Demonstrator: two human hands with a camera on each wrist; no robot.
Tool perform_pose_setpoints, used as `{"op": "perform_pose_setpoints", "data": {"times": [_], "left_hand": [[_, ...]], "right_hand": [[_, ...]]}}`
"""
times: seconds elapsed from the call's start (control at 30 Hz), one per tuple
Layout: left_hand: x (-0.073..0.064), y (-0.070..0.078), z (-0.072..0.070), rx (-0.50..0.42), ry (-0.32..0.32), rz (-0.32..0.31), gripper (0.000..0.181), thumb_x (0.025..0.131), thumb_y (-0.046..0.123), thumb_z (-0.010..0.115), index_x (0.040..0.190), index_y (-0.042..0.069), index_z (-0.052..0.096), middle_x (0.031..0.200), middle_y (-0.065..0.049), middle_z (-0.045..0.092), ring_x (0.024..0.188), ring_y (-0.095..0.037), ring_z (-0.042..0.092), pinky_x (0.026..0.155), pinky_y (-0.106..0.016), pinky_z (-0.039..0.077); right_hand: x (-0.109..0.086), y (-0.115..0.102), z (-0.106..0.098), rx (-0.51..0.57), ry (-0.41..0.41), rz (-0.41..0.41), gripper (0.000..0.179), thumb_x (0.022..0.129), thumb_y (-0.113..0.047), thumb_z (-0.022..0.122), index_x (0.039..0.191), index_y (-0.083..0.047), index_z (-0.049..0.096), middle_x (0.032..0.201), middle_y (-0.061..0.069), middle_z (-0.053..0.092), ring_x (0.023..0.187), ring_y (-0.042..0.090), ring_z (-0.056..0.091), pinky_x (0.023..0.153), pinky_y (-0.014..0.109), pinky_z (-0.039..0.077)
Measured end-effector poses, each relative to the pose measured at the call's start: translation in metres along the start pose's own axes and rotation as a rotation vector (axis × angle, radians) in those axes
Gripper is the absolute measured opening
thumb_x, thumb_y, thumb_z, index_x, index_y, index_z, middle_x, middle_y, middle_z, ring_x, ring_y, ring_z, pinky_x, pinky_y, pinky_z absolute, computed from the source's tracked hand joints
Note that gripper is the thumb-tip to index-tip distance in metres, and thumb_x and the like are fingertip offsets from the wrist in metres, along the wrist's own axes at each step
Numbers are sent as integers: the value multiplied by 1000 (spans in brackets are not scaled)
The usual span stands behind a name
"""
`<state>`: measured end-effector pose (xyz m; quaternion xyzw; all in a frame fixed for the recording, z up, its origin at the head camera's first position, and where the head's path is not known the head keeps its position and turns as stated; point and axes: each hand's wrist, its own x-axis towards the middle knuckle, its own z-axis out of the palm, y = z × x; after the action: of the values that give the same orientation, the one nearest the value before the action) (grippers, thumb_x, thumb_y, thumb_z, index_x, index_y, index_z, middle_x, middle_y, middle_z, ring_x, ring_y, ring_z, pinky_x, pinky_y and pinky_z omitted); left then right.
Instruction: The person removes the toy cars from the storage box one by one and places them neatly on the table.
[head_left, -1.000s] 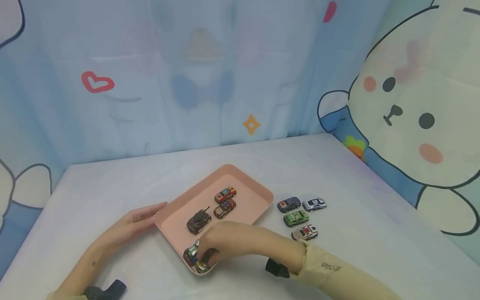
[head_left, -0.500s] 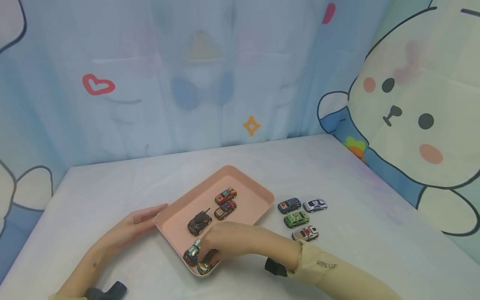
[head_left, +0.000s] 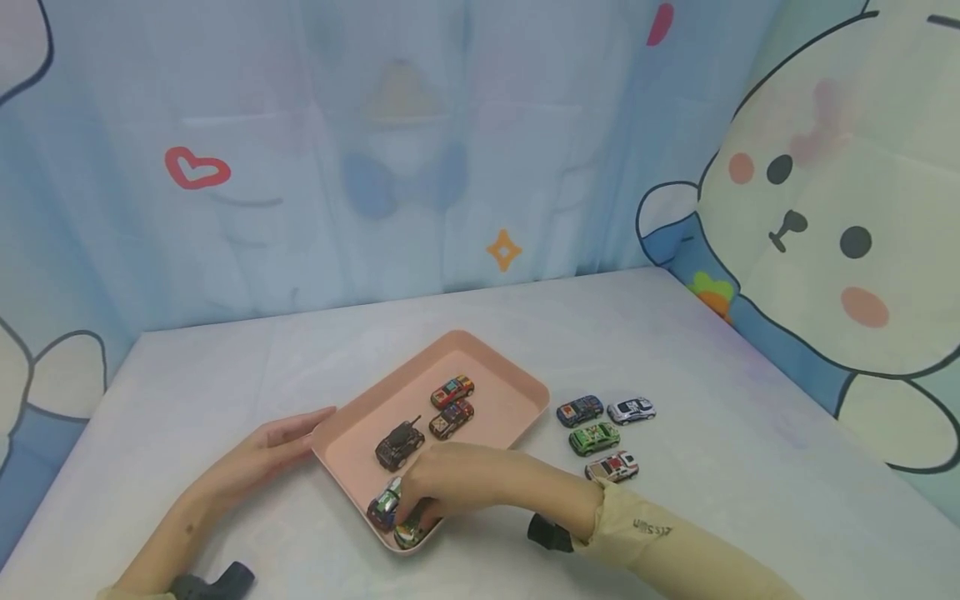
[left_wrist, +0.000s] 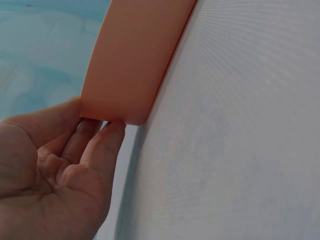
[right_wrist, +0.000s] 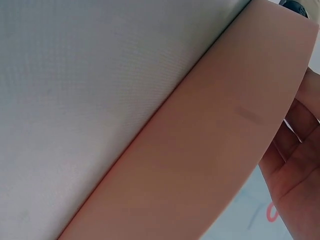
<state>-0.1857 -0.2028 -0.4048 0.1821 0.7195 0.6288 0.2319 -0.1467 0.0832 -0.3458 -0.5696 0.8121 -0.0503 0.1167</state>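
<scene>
A pink tray (head_left: 495,354) lies at an angle on the table with toy cars inside. My left hand (head_left: 273,446) touches the tray's left corner, its fingertips meeting the outer wall in the left wrist view. My right hand (head_left: 450,479) reaches over the near rim and grips a green-and-yellow toy car (head_left: 408,533) in the near corner, fingers partly covering it. Against that one sits a green-and-blue toy car (head_left: 383,506). Farther up the tray are a dark toy tank (head_left: 399,444), a red-and-yellow car (head_left: 452,391) and a dark patterned car (head_left: 451,419).
Right of the tray, a dark blue car (head_left: 579,410), a white-and-blue car (head_left: 632,410), a green car (head_left: 594,438) and a white-and-red car (head_left: 612,467) stand on the white table (head_left: 712,500). My right forearm passes close to the last one. A printed curtain (head_left: 300,233) hangs behind.
</scene>
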Motion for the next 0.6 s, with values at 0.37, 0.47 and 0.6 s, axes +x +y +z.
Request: {"op": "perform_pose_setpoints", "data": {"times": [0.37, 0.47, 0.6], "left_hand": [[-1, 1, 2, 13, 15, -28, 56, 96, 20, 54, 142, -3, 33, 144, -17, 35, 128, -18, 38, 94, -15, 34], [-1, 1, 2, 12, 13, -23, 56, 96, 20, 54, 142, -3, 33, 144, -17, 35, 126, -12, 40, 94, -15, 34], [-1, 0, 1, 19, 18, -34, 56, 96, 21, 54, 143, -2, 33, 144, -16, 36, 130, -19, 36, 95, -16, 33]], "right_hand": [[-5, 0, -8, 99, -9, 26, 27, 77, -19, 74, 104, -18, 73, 97, -15, 67, 90, -10, 55, 83, 7, 38], [-11, 1, -16, 149, 7, 42, 28, 78, -17, 73, 106, -16, 72, 100, -14, 67, 93, -9, 55, 84, 8, 39], [-25, 5, -30, 168, 66, 45, 28, 80, -13, 73, 108, -13, 72, 102, -12, 67, 95, -6, 55, 84, 8, 38]]}}
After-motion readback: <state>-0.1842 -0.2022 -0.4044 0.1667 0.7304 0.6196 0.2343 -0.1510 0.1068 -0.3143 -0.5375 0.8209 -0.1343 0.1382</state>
